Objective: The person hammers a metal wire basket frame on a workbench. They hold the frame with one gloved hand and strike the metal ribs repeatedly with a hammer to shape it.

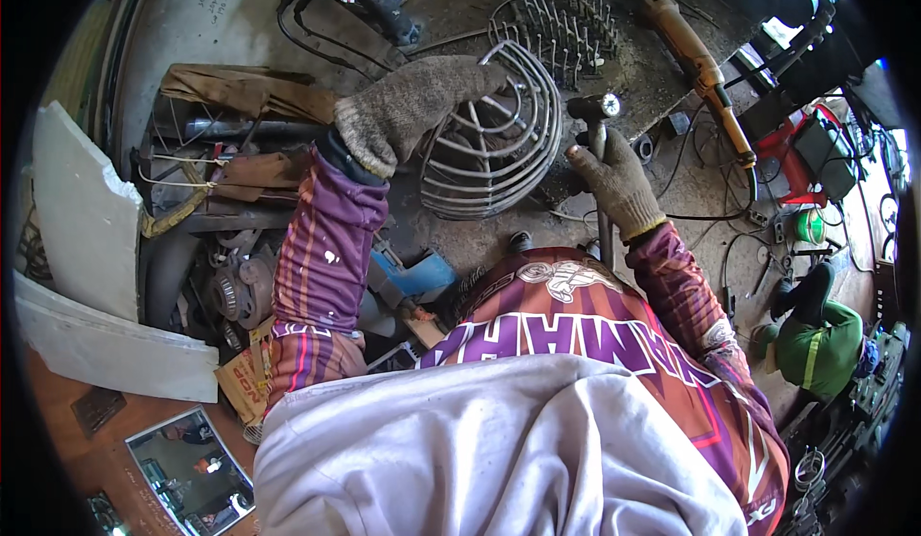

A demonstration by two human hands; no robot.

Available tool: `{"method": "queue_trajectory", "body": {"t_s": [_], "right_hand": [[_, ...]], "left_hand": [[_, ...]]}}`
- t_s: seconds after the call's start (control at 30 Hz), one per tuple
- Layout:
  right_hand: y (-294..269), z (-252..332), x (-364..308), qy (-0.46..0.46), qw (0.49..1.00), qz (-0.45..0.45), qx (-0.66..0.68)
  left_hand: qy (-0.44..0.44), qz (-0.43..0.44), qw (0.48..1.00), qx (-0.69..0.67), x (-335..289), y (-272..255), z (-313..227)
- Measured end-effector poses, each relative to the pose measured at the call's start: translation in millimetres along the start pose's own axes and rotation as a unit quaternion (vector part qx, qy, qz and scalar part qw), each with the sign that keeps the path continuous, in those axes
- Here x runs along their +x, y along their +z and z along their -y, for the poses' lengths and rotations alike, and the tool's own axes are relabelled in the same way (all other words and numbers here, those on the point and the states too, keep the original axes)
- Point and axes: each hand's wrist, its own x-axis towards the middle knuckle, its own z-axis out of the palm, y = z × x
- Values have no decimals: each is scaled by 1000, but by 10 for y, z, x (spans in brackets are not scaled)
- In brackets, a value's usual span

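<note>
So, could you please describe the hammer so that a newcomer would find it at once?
Near the upper middle, find the big rounded wire cage. Just right of it, the gloved right grip holds the hammer, its head showing above the glove. Unlike the longer orange grinder further to the upper right, it is held and has a bright round face.

Hammer [596,106]: handle partly hidden by right grip [619,186]. Dark post [376,0]: upper end cropped. White cloth [499,459]: lower end cropped.
</note>
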Motion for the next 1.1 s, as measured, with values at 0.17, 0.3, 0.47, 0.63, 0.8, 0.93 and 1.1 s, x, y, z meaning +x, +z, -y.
{"method": "queue_trajectory", "body": {"t_s": [0.17,0.3,0.47,0.63,0.8,0.93,1.1], "right_hand": [[-22,83,-41,42,998,-6,37],[-75,145,-61,71,979,0,190],[-64,474,20,74,941,63,324],[73,689,268,68,917,33,391],[61,220,592,-24,948,-4,319],[124,301,577,80,892,-36,443],[66,206,605,41,889,-51,453]], "left_hand": [[55,-81,989,-108,-216,-161,-566],[-295,-317,501,-749,-522,-72,-888],[-105,-413,391,-816,-185,312,-966],[-59,-465,405,-785,-32,633,-783],[-66,-449,395,-799,105,808,-758],[-60,-391,433,-810,53,815,-745],[-129,-376,457,-796,80,738,-863]]}}
